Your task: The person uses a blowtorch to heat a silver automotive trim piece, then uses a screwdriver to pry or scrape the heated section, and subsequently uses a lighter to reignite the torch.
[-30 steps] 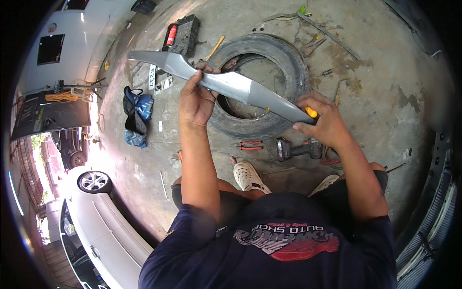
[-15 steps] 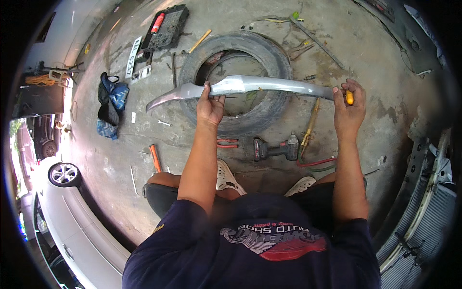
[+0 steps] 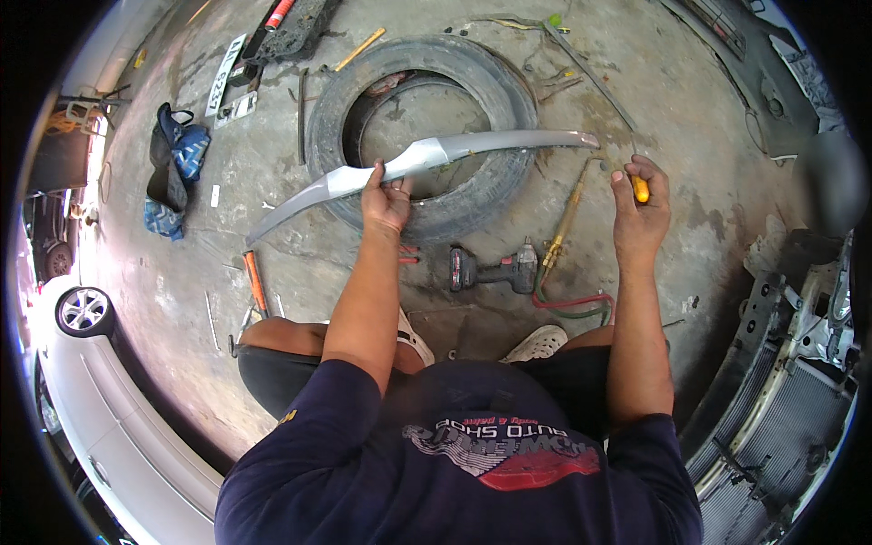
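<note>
My left hand [image 3: 386, 195] grips a long, curved silver trim piece [image 3: 431, 154] at its middle, held above a worn tire [image 3: 509, 109]. The piece's left end angles down toward me; its other end stops short of my right hand [image 3: 642, 200]. That hand is closed on a yellow-handled tool [image 3: 640, 189], apart from the trim. Below the trim are red-handled pliers [image 3: 408, 250], a cordless impact driver [image 3: 490, 268] and a brass torch [image 3: 568, 218] with red and green hoses.
An orange-handled tool [image 3: 256, 277] lies left by my knee, a blue-black bag [image 3: 182, 154] beyond it. A black tray [image 3: 304, 27], white plate [image 3: 226, 74] and loose tools lie farther off. A white car [image 3: 109, 391] borders the left, exposed radiators [image 3: 772, 418] the right.
The trim has swung level, then tilted with its left end nearer me and shifted left. My right hand has let it go, keeping the yellow-handled tool.
</note>
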Tool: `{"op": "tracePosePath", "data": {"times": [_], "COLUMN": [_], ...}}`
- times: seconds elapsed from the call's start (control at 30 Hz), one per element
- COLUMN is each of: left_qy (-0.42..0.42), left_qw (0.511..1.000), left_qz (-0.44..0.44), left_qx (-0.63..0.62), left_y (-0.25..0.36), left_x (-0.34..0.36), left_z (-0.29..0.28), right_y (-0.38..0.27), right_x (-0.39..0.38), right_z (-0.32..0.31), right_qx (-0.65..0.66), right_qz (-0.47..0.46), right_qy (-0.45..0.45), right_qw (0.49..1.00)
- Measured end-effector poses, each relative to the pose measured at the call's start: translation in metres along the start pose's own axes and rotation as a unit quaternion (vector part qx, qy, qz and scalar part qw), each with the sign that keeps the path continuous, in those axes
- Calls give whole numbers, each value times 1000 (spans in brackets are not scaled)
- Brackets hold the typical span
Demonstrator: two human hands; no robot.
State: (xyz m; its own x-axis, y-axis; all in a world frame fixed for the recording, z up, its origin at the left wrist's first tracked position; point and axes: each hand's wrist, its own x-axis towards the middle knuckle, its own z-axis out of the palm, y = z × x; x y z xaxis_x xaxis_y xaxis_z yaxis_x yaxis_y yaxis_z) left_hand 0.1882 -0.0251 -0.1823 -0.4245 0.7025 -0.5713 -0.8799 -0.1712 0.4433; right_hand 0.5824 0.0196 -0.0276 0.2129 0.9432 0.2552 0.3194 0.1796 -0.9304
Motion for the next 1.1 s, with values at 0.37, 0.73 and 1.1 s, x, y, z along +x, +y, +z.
{"op": "tracePosePath", "data": {"times": [0.37,0.73,1.1], "left_qy": [5,80,-715], "left_qw": [998,893,654], "left_qz": [-55,-189,-24], "left_qx": [-15,400,246], "left_y": [5,35,169], "left_x": [-11,-42,-310], "left_z": [-2,22,252], "right_y": [2,-6,-1], "right_x": [-2,-7,-27], "right_z": [0,13,27], "right_qx": [-22,139,54], "right_qz": [17,62,382], "right_qy": [-21,-46,-378], "right_qw": [999,987,841]}}
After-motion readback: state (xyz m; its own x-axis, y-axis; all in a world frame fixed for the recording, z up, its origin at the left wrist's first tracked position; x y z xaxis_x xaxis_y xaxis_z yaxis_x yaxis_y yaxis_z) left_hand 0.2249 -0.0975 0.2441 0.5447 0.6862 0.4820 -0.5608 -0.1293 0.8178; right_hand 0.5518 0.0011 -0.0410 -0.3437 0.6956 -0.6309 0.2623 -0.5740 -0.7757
